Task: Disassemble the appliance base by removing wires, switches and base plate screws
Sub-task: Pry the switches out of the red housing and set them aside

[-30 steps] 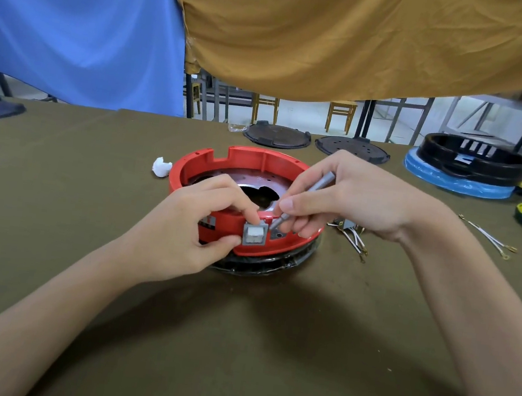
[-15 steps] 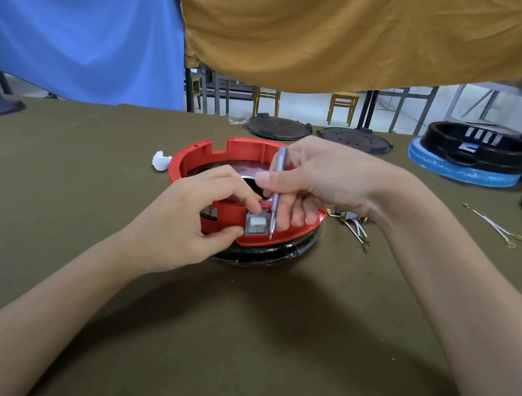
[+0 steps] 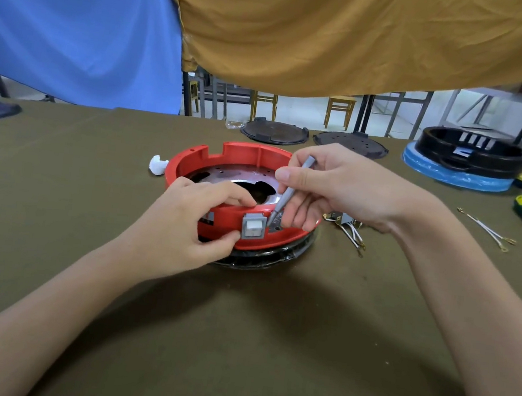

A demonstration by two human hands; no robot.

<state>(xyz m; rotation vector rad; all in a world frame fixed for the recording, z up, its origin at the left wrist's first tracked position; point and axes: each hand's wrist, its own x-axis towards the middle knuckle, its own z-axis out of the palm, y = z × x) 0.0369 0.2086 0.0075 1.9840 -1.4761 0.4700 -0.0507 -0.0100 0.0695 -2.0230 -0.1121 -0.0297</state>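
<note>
Both bare forearms reach forward from the lower corners and meet near the middle; the left hand (image 3: 184, 221) is curled, with its fingers bent over a rim and its thumb pressed against the outer side below. The right hand (image 3: 336, 190) comes in from the right with the wrist a little raised; its thumb and fingers pinch a thin grey tool (image 3: 290, 191), tip slanted down and left.

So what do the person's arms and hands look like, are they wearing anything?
Both arms are bare up to the frame edge: no sleeves show. The left hand and right hand carry no gloves, rings, watch or wristband. Fingernails are short and unpainted.
</note>
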